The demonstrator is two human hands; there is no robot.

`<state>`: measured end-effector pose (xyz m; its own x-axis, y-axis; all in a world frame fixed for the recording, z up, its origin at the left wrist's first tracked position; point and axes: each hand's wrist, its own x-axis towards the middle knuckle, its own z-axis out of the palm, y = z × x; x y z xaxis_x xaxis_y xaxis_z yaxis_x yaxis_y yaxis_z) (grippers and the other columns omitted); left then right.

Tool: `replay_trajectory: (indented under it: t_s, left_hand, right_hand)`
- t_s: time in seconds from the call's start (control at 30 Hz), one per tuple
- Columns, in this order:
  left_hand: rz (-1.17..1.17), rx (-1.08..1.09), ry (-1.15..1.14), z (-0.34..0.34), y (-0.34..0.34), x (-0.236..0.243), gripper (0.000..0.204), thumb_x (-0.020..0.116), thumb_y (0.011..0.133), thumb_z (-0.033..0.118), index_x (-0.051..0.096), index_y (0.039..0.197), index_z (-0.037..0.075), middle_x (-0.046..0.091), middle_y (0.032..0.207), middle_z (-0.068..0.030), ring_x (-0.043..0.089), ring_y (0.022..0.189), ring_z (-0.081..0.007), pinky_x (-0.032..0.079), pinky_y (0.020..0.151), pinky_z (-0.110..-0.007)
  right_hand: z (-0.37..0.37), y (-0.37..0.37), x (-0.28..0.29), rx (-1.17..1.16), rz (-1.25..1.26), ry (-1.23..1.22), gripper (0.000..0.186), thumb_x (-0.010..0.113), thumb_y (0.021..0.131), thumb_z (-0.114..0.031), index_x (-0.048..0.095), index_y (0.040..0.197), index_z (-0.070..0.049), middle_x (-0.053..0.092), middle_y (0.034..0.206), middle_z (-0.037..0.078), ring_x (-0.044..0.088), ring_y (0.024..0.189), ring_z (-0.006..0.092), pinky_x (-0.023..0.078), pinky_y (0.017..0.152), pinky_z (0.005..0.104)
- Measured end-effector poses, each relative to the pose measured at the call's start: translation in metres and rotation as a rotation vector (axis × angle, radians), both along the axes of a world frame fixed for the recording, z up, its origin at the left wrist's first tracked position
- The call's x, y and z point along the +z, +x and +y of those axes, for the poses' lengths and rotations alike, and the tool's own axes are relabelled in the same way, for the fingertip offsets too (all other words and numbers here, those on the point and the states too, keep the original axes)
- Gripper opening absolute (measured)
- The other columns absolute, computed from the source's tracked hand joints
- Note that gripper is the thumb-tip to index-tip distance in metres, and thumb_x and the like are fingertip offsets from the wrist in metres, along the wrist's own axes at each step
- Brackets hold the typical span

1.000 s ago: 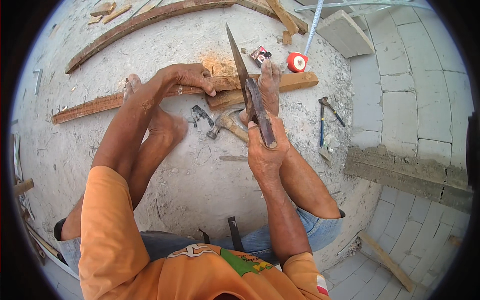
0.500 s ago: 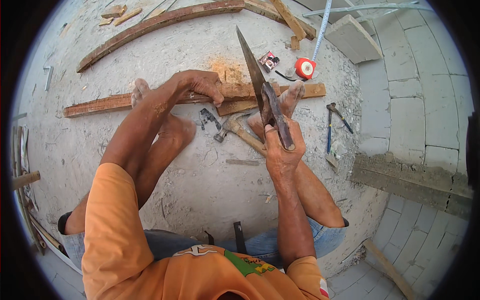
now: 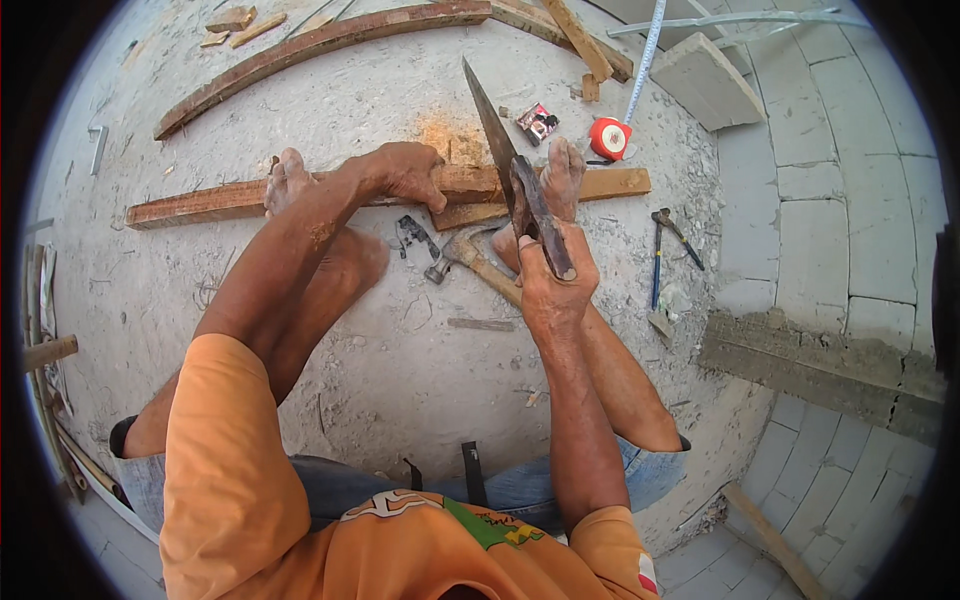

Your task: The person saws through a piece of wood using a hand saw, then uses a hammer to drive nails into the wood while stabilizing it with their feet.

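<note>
My left hand (image 3: 408, 172) grips a long reddish-brown timber (image 3: 200, 205), which overlaps a lighter short piece of wood (image 3: 615, 183). In my right hand (image 3: 558, 268) is the dark handle of a handsaw (image 3: 491, 125), its blade crossing the timber just right of my left hand. My bare feet (image 3: 560, 180) are at the wood on either side. A wood-handled hammer (image 3: 485, 270) lies between my feet, beside a dark broken piece (image 3: 415, 237). Orange sawdust is scattered beyond the timber.
A red tape measure (image 3: 609, 138) with blade extended lies by a small packet (image 3: 537, 122). Another long timber (image 3: 320, 45) lies farther off. A blue-handled tool (image 3: 657, 260), a pale slab (image 3: 705, 80) and a block ledge (image 3: 815, 250) are at my right. Poles (image 3: 48, 352) lie at far left.
The whole view has shifted slightly. Since half a second ago my right hand and the saw handle have moved a little away from me. My left hand stays on the timber.
</note>
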<state>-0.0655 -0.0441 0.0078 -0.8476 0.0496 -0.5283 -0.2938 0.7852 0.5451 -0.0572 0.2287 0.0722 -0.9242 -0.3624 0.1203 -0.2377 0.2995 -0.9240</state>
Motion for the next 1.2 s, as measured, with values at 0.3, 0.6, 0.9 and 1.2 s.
replay_trajectory:
  t_s: [0.3, 0.6, 0.9, 1.2]
  left_hand:
    - [0.131, 0.023, -0.14, 0.004, 0.013, 0.006, 0.06, 0.076, 0.068, 0.04, 0.07, 0.114, 0.003, 0.073, 0.097, -0.0226, 0.07, 0.095, -0.0396, 0.055, 0.084, -0.047]
    - [0.277, 0.033, -0.221, 0.01, 0.018, -0.002, 0.056, 0.077, 0.07, 0.045, 0.073, 0.107, 0.003, 0.074, 0.097, -0.021, 0.071, 0.093, -0.0387, 0.056, 0.082, -0.047]
    - [0.157, 0.078, -0.139, 0.007, 0.011, 0.002, 0.053, 0.079, 0.068, 0.045, 0.075, 0.101, 0.003, 0.074, 0.093, -0.0214, 0.071, 0.09, -0.0377, 0.055, 0.08, -0.046]
    - [0.208, 0.058, -0.082, 0.011, 0.007, -0.008, 0.048, 0.078, 0.067, 0.04, 0.076, 0.098, 0.002, 0.074, 0.088, -0.0213, 0.071, 0.085, -0.0377, 0.055, 0.075, -0.047]
  right_hand:
    - [-0.011, 0.0, -0.006, -0.025, 0.017, -0.018, 0.017, 0.068, 0.087, 0.001, 0.063, 0.103, 0.002, 0.064, 0.085, 0.007, 0.06, 0.08, 0.014, 0.05, 0.074, 0.0306]
    - [-0.024, -0.007, -0.009, -0.024, -0.12, -0.006, 0.016, 0.066, 0.087, 0.001, 0.061, 0.103, 0.002, 0.061, 0.082, 0.007, 0.061, 0.073, 0.0168, 0.05, 0.068, 0.032]
    - [0.027, 0.044, -0.02, -0.114, 0.128, 0.11, 0.012, 0.064, 0.087, 0.002, 0.06, 0.098, 0.003, 0.06, 0.077, 0.008, 0.057, 0.065, 0.0137, 0.047, 0.058, 0.0305]
    - [-0.027, -0.024, -0.029, -0.146, 0.117, -0.066, 0.008, 0.063, 0.086, 0.002, 0.058, 0.092, 0.0, 0.057, 0.073, 0.004, 0.051, 0.049, 0.0106, 0.046, 0.044, 0.0275]
